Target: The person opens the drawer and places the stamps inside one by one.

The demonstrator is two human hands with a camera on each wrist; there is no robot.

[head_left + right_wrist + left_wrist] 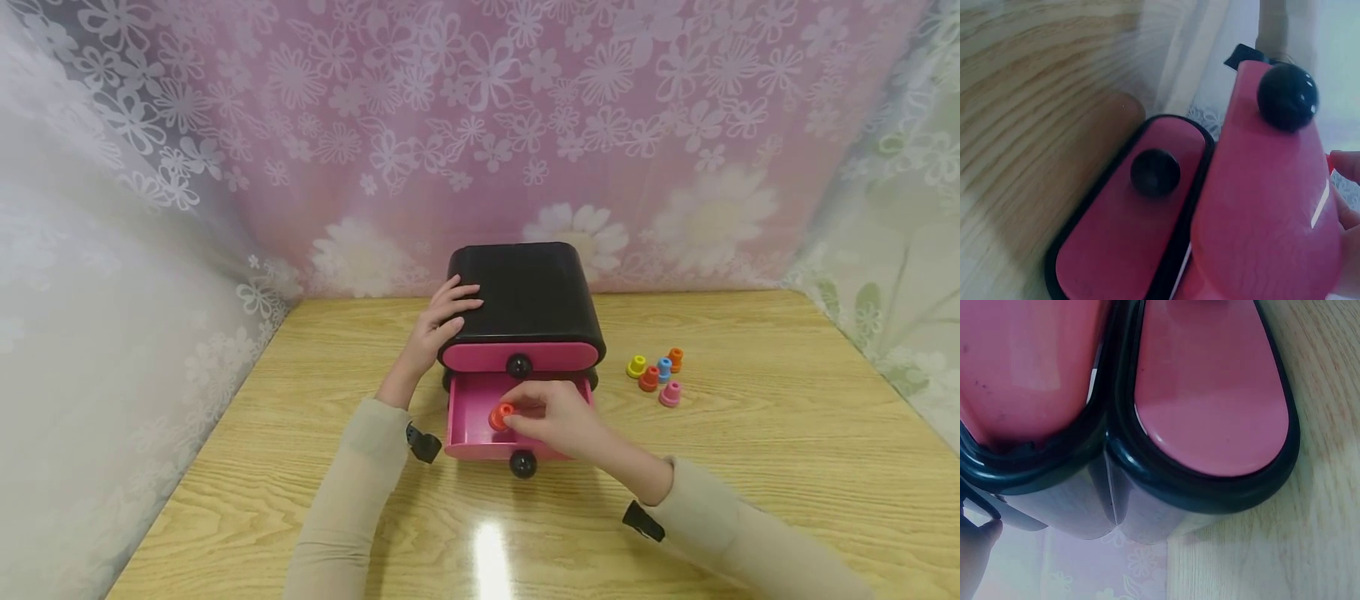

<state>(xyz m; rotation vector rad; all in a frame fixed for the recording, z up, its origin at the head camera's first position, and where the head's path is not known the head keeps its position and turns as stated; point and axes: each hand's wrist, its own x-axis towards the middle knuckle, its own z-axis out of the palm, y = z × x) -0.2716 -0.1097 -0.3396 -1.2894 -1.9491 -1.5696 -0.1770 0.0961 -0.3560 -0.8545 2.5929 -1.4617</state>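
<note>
A small black drawer cabinet (521, 292) with pink drawers stands on the table. My left hand (438, 321) rests on its upper left side, with fingers spread over the top edge; a bit of the hand (975, 550) shows in the left wrist view. Below the shut top drawer, a pink drawer (468, 412) is pulled out. Over that drawer my right hand (558, 417) pinches a small red stepped plastic peg (500, 417) between thumb and fingers. In the right wrist view a closed lower drawer (1122, 231) lies under the pulled-out drawer's front (1266, 187).
Right of the cabinet several similar pegs stand grouped on the wooden table (750, 467): yellow (636, 367), red (649, 379), blue (664, 370), orange (676, 360) and pink (671, 394). A flowered pink curtain (420, 150) hangs behind. Round black knobs (522, 464) stick out from the drawers.
</note>
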